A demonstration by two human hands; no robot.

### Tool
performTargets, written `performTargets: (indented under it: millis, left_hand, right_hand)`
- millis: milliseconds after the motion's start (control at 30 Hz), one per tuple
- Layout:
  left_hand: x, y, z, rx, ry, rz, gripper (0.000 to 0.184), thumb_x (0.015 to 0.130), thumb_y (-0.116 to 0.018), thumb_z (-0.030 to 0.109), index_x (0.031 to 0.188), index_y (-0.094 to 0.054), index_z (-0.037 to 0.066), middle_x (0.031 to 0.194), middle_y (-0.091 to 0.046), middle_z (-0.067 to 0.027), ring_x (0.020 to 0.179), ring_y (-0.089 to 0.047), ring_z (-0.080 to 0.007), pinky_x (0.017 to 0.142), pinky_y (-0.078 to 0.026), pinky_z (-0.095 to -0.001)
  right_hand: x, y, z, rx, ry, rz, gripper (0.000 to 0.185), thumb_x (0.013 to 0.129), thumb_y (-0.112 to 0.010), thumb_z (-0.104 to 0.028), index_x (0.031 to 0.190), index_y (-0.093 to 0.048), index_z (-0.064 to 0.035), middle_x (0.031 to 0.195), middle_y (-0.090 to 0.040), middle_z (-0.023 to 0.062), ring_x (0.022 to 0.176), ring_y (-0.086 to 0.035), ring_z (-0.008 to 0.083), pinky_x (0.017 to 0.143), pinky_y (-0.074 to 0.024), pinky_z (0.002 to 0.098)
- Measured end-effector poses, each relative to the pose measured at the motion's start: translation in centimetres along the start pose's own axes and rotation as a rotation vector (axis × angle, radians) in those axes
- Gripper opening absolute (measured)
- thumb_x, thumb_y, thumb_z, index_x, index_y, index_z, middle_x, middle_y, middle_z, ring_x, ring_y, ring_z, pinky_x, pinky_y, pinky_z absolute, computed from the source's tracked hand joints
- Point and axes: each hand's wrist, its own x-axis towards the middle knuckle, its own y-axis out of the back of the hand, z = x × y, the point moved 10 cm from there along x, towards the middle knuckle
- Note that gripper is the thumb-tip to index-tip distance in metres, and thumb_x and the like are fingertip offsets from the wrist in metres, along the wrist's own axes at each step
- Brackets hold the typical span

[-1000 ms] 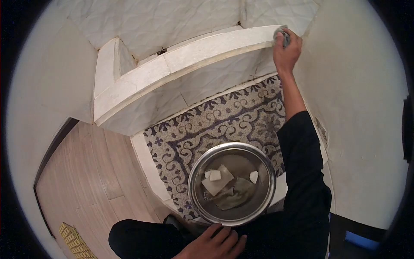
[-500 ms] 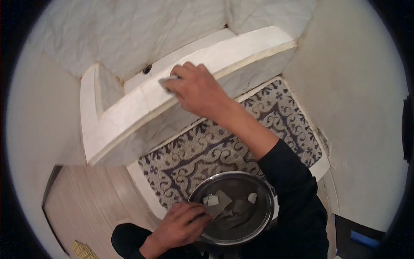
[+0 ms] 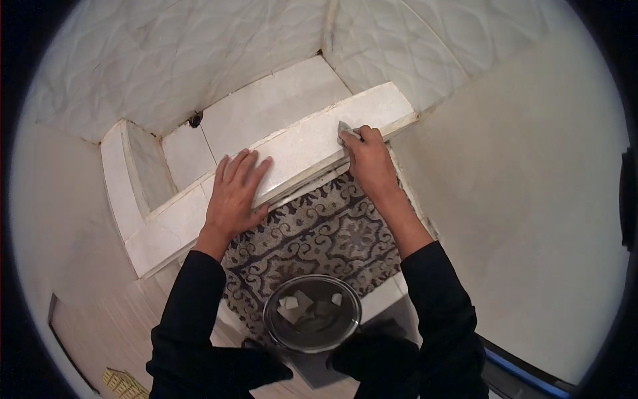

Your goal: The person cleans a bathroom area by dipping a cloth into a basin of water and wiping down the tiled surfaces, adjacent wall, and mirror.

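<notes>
My left hand (image 3: 234, 193) lies with its fingers spread on the white tiled ledge (image 3: 302, 147), the thumb over its front edge. Farther right along the same ledge, my right hand (image 3: 371, 159) grips a small folded grey cloth (image 3: 345, 131) against the top surface. The cloth is mostly covered by the fingers, so its exact material is unclear. Below both hands stands a round metal bucket (image 3: 269, 327) with grey flat pieces (image 3: 297, 308) and white chunks (image 3: 288, 302) inside.
A patterned dark-and-beige mat (image 3: 345, 233) lies between the ledge and the bucket. Behind the ledge is a tiled recess (image 3: 272, 93) with a dark hole (image 3: 195, 119) at its back corner. A pale wall (image 3: 518, 199) rises on the right. Yellow patterned material (image 3: 123, 384) is at lower left.
My left hand has left the bucket and now rests on the ledge. My right hand has slid right along the ledge with the cloth. The view has shifted, and the bucket appears smaller.
</notes>
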Motion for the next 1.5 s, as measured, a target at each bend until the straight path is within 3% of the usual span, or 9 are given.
performTargets:
  millis: [133,233,300,500,833,1000,1133,1300,1500]
  left_hand:
    - [0.6,0.6,-1.5,-0.053,0.191,-0.035,0.096,0.064,-0.084,0.037,0.149,-0.042,0.019,0.153,-0.038,-0.0141,0.147,-0.03,-0.0289,0.122,-0.018,-0.0571]
    - [0.1,-0.1,-1.8,-0.072,0.19,-0.1,0.098,0.063,-0.086,0.039,0.149,-0.043,0.019,0.154,-0.037,-0.0136,0.147,-0.03,-0.0286,0.121,-0.017,-0.058]
    - [0.6,-0.6,-2.1,-0.083,0.208,-0.122,0.099,0.063,-0.086,0.04,0.149,-0.042,0.018,0.155,-0.037,-0.0136,0.147,-0.03,-0.0285,0.121,-0.016,-0.0578]
    - [0.6,-1.3,-2.6,-0.13,0.214,-0.149,0.099,0.063,-0.087,0.039,0.149,-0.043,0.02,0.156,-0.036,-0.0123,0.149,-0.028,-0.0285,0.122,-0.016,-0.0574]
    - [0.4,-1.5,-3.0,-0.201,0.219,-0.147,0.101,0.061,-0.088,0.037,0.15,-0.042,0.021,0.155,-0.037,-0.0125,0.148,-0.028,-0.0287,0.121,-0.018,-0.0582]
    - [0.4,-1.3,-3.1,-0.208,0.204,-0.122,0.102,0.061,-0.088,0.038,0.15,-0.042,0.02,0.155,-0.037,-0.0125,0.148,-0.028,-0.0289,0.12,-0.019,-0.0587]
    - [0.3,-1.1,-3.0,-0.234,0.201,-0.105,0.102,0.061,-0.087,0.038,0.15,-0.042,0.019,0.155,-0.037,-0.0124,0.148,-0.028,-0.0285,0.12,-0.019,-0.0582]
    - [0.2,-1.0,-3.0,-0.225,0.212,-0.104,0.102,0.06,-0.088,0.034,0.15,-0.042,0.019,0.155,-0.038,-0.0129,0.148,-0.03,-0.0285,0.121,-0.019,-0.0573]
    - [0.3,-0.9,-3.0,-0.225,0.209,-0.088,0.102,0.06,-0.087,0.03,0.15,-0.042,0.017,0.156,-0.035,-0.0147,0.149,-0.028,-0.0302,0.121,-0.018,-0.0573]
  right_hand:
    - [2.4,2.6,2.5,-0.183,0.128,-0.101,0.028,0.091,-0.055,-0.006,0.117,-0.064,-0.001,0.116,-0.061,0.0194,0.11,-0.059,0.0357,0.09,-0.0543,0.0427]
    - [7.5,9.0,8.6,-0.127,-0.118,0.046,0.02,0.092,-0.056,-0.013,0.104,-0.068,-0.0029,0.118,-0.063,0.0129,0.108,-0.06,0.0328,0.089,-0.0473,0.0469]
    - [10.0,10.5,7.3,-0.725,0.271,-0.016,0.016,0.084,-0.061,-0.013,0.096,-0.068,-0.0051,0.111,-0.063,0.0083,0.105,-0.059,0.0267,0.082,-0.0476,0.0424]
    - [10.3,6.6,8.8,-0.773,0.491,-0.183,0.012,0.077,-0.065,-0.012,0.087,-0.068,-0.007,0.101,-0.058,0.0036,0.098,-0.056,0.0198,0.077,-0.0446,0.0352]
    - [12.6,8.2,7.7,-0.873,0.433,-0.235,0.022,0.082,-0.066,-0.013,0.103,-0.071,-0.0081,0.1,-0.06,0.0017,0.096,-0.056,0.0184,0.073,-0.041,0.0367]
    - [11.8,4.2,9.2,-0.948,0.444,-0.319,0.012,0.076,-0.067,-0.012,0.087,-0.07,-0.007,0.101,-0.061,0.0048,0.097,-0.057,0.0196,0.076,-0.0421,0.0373]
    - [8.7,7.0,9.0,-1.018,0.466,-0.462,0.017,0.08,-0.066,-0.014,0.095,-0.072,-0.0088,0.104,-0.06,0.0044,0.099,-0.055,0.02,0.079,-0.0427,0.039]
    - [15.8,16.3,5.4,-1.012,0.376,-0.2,0.034,0.083,-0.063,-0.016,0.116,-0.071,-0.0154,0.106,-0.059,0.0024,0.101,-0.055,0.0204,0.079,-0.0416,0.0394]
    - [14.0,12.1,7.7,-0.946,0.567,-0.162,0.022,0.08,-0.064,-0.017,0.101,-0.07,-0.0128,0.111,-0.06,0.0046,0.103,-0.057,0.0223,0.081,-0.0437,0.0413]
